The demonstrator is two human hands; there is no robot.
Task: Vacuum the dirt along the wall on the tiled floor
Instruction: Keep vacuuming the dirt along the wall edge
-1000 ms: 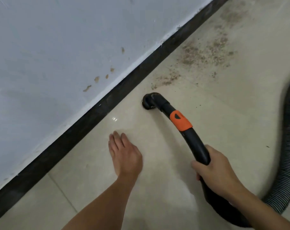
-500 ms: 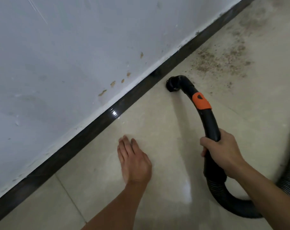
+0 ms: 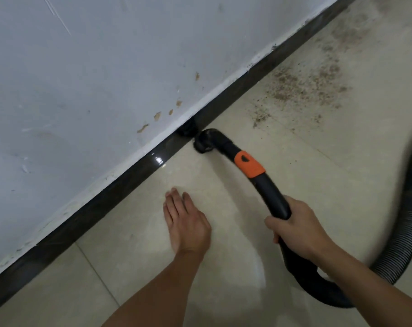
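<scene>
Against the glossy black skirting strip (image 3: 129, 185) now sits the round black vacuum nozzle (image 3: 203, 143), slid in from open tile, the right hand (image 3: 297, 230) curled around its curved black wand (image 3: 273, 197), the left hand (image 3: 187, 223) flat and empty at 7 o'clock, the scattered brown dirt (image 3: 304, 88) still unswept at 1 o'clock.

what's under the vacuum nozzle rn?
The nozzle faces down onto beige tile beside the dark skirting. Tile around it looks clean; the dirt patch lies farther along the wall. Whatever is beneath its mouth is covered.
</scene>
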